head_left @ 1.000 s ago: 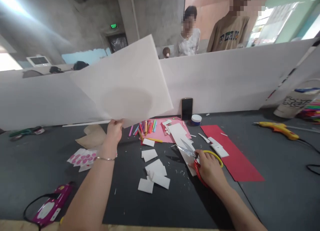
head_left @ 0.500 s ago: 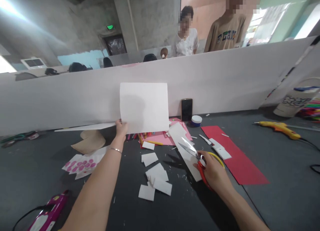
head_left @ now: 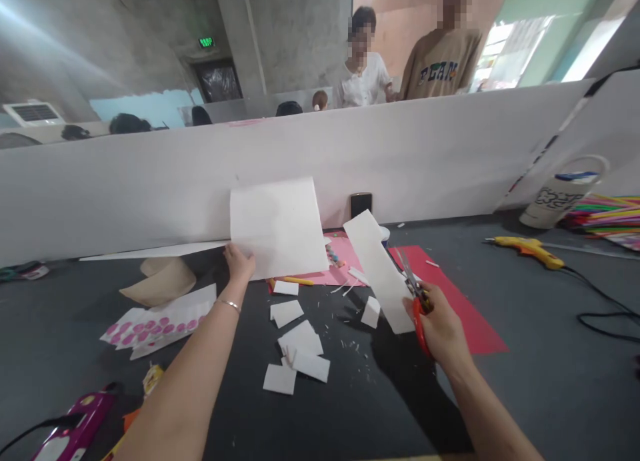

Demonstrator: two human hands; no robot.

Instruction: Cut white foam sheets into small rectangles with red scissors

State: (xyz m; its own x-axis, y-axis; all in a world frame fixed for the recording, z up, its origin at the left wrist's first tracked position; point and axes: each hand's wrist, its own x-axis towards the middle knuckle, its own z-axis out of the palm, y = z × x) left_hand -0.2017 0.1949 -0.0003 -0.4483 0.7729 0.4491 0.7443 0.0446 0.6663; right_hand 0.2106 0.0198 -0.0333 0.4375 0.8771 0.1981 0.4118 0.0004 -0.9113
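My left hand [head_left: 239, 264] is closed on the lower left corner of a large white sheet [head_left: 275, 228], which stands tilted in front of the white partition. In my right hand [head_left: 443, 324] is a pair of scissors [head_left: 419, 331] with red and yellow handles, blades pointing up and away. A long white strip [head_left: 377, 268] rises at the fingertips of that hand and looks lifted off the table; the exact grip on it is hidden. Several small white cut pieces [head_left: 300, 338] lie between my arms. A small folded white piece [head_left: 371, 312] sits beside the strip.
A red sheet [head_left: 470, 314] and a yellow glue gun [head_left: 530, 248] lie at the right. Behind are a phone [head_left: 361, 204], pink paper [head_left: 345, 254] and a tumbler [head_left: 555, 198]. A purple tool [head_left: 75, 428] and pink-dotted paper [head_left: 155, 328] are at the left. Two people stand beyond the partition [head_left: 430, 141].
The white strip has come up off the table at my right hand, and the scissors have turned more upright with blades closer together. The large sheet has tilted and dropped slightly.
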